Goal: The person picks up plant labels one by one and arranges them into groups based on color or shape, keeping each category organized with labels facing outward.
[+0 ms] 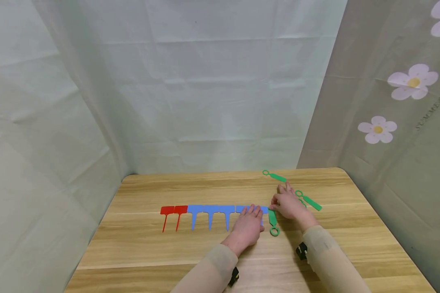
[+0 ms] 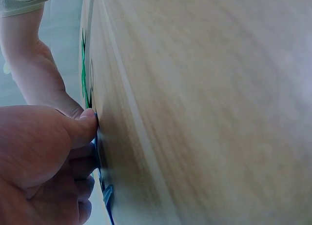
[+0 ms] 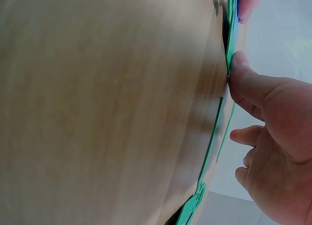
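A row of T-shaped plant labels lies on the wooden table, with red labels (image 1: 174, 209) at the left end and several blue labels (image 1: 210, 209) beside them. My left hand (image 1: 247, 228) rests on the right-hand blue labels with its fingers extended, partly covering them. At the row's right end a green ring-ended plant label (image 1: 273, 218) lies with its ring toward me. The thumb and index finger of my right hand (image 1: 287, 204) pinch its far end. In the right wrist view, the thumb (image 3: 240, 61) meets this green strip's edge.
Farther back lies a green label (image 1: 277, 177), just beyond my right fingertips. Another green label (image 1: 311, 202) is right of that hand, with a ring partly hidden beneath the hand. Pale cloth (image 1: 212, 101) hangs behind the table and along both sides.
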Tool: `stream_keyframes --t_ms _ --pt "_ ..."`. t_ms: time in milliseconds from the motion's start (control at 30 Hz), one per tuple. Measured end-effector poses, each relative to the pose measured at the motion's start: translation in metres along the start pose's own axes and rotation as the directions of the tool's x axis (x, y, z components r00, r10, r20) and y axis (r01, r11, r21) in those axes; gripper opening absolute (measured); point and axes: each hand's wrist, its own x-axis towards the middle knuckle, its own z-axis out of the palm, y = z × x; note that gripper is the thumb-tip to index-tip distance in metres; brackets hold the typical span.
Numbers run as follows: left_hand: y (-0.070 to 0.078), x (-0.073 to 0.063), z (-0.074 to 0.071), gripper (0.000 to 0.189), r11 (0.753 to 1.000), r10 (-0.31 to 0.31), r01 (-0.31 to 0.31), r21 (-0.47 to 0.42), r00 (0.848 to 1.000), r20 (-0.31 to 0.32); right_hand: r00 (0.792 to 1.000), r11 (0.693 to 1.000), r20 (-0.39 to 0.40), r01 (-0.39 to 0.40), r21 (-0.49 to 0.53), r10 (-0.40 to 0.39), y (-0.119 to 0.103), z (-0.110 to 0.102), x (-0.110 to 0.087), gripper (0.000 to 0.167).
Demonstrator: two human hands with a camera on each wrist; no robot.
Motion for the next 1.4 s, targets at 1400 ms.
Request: stream_keyframes --t_ms 1400 --pt "0.001 0.001 0.0 0.06 1.0 -0.006 0.006 -0.021 1.0 -0.002 0.957 0.936 -0.053 0.267 -0.231 -0.286 0.049 -0.05 -0.028 0.025"
